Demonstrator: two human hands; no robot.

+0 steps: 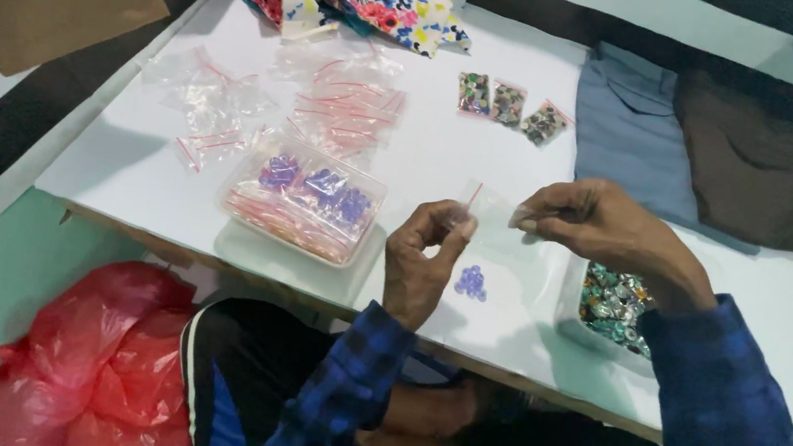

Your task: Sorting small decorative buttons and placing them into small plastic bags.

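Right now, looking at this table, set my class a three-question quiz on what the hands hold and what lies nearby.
1. True or false: the left hand and right hand hold one clear bag between them.
2. What lies on the table just under that bag?
A. purple beads
B. scissors
C. a spoon
3. Fill in: the three filled packets lie ___ the bag, as seen from the camera.

Key: 1 true; 2 A; 3 beyond.

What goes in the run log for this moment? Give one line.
left hand: pinches small clear bag | right hand: pinches same bag | purple beads: on table below bag
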